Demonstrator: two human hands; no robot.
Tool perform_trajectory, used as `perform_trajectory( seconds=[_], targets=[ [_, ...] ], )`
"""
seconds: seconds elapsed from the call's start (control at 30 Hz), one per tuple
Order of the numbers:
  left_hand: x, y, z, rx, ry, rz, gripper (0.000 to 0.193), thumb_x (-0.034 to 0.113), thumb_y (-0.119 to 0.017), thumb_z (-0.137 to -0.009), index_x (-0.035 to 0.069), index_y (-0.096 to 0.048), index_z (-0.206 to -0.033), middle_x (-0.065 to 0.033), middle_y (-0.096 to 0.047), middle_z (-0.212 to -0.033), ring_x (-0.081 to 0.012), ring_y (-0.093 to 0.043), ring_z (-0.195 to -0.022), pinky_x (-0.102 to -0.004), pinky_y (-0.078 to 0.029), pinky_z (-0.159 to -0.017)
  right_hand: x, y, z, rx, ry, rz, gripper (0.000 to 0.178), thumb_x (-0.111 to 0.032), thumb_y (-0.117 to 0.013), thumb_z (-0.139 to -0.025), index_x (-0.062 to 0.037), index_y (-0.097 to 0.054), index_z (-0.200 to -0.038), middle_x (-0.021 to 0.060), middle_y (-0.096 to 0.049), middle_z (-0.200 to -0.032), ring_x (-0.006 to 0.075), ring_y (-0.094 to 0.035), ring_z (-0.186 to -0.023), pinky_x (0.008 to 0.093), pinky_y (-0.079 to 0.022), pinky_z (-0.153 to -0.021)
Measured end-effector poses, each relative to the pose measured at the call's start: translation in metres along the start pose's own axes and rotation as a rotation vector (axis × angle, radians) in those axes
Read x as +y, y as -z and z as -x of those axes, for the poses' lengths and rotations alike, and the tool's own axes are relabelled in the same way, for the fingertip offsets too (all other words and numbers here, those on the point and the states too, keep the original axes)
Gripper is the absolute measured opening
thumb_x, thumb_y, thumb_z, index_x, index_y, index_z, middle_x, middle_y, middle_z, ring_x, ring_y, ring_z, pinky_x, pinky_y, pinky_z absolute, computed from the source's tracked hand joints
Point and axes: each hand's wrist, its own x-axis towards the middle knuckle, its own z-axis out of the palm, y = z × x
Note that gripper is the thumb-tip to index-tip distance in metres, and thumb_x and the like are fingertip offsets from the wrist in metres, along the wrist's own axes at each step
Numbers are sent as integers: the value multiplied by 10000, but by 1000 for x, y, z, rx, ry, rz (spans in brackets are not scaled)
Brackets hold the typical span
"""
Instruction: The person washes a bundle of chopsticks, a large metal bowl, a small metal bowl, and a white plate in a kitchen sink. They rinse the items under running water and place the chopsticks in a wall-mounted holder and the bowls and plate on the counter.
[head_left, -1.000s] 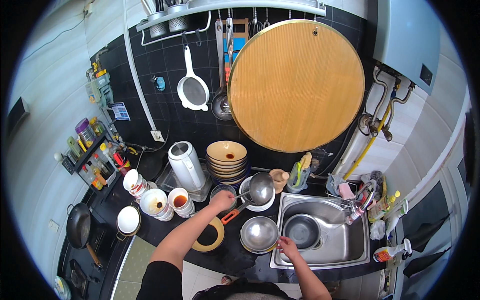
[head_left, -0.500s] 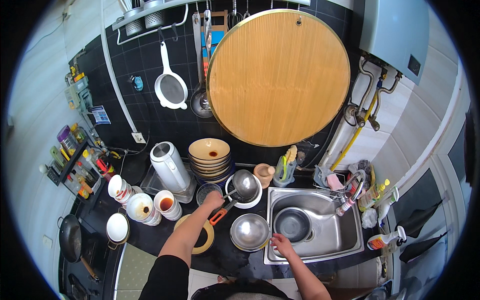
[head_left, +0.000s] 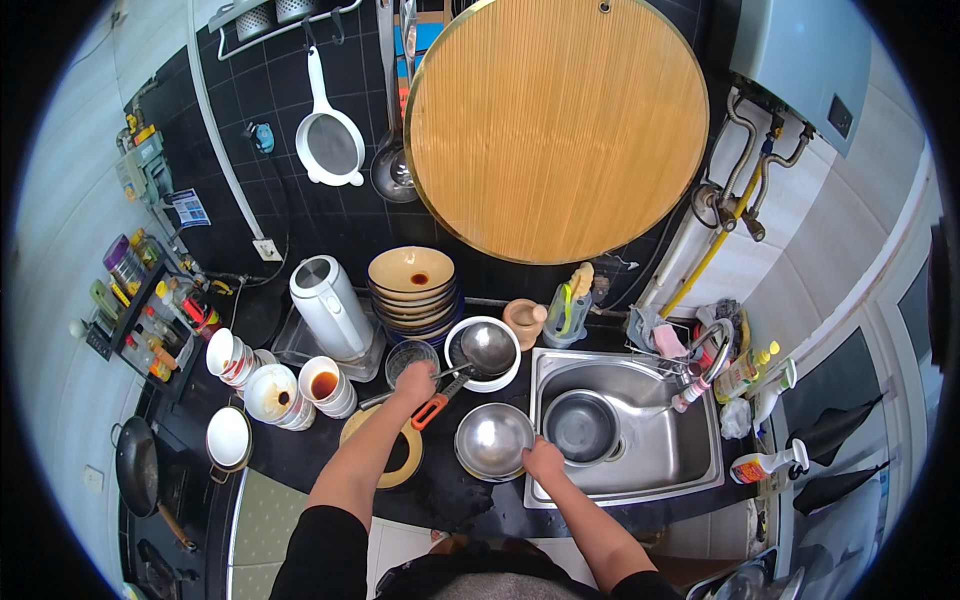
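Note:
My left hand (head_left: 415, 385) is closed around the handle of a metal ladle (head_left: 488, 348), whose round head rests over a white bowl (head_left: 513, 367). Beside that hand stands a clear glass bowl (head_left: 402, 358). An orange-and-black handle (head_left: 430, 411) slants out of the white bowl below the ladle; its other end is hidden. The fingers of my right hand (head_left: 543, 459) grip the right rim of a shiny metal bowl (head_left: 493, 440), which sits on a yellowish dish just left of the sink. A yellow ring-shaped item (head_left: 411, 465) lies under my left forearm.
The sink (head_left: 668, 470) holds a grey pot (head_left: 580, 427). Stacked bowls (head_left: 411, 272), a white kettle (head_left: 335, 315) and stained paper cups (head_left: 326, 385) stand behind and left. A spray bottle (head_left: 768, 463) is right of the sink. A large round wooden board (head_left: 555, 130) hangs ahead.
My right hand has moved left from the sink's edge onto the metal bowl's rim and closed on it. My left hand stays at the ladle handle. The whole view has shifted slightly.

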Motion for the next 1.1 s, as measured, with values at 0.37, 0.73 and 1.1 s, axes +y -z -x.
perform_trajectory(
  seconds=[0.37, 0.73, 1.1],
  targets=[
    [22, 49, 24, 420, -220, 259, 230, 140, -571, -758, -27, -562, -916, -183, -574, -909, -331, -540, -861, -367, -425, -765, -2, 18, -8, 53, 85, -287, 371, -193, -447, -748, 28, -506, -1040, 211, -600, -719, 332, -601, -714, 426, -475, -670],
    [141, 23, 168, 306, -166, 329, 194, 147, -542, -788, 17, -511, -648, -134, -496, -571, -297, -503, -524, -358, -389, -470, 45, 38, -21, -67, 112, -825, 232, -82, -425, -767, 47, -504, -941, 130, -585, -621, 169, -559, -436, 300, -454, -438],
    [98, -131, 151, -36, 916, 559, 316, 238, -544, -763, -24, -586, -592, -76, -584, -526, -162, -530, -386, -289, -417, -344, 39, 14, -41, -226, 241, -716, 264, -107, -430, -775, 20, -493, -997, 106, -571, -587, 150, -548, -444, 275, -451, -425]
  ],
)
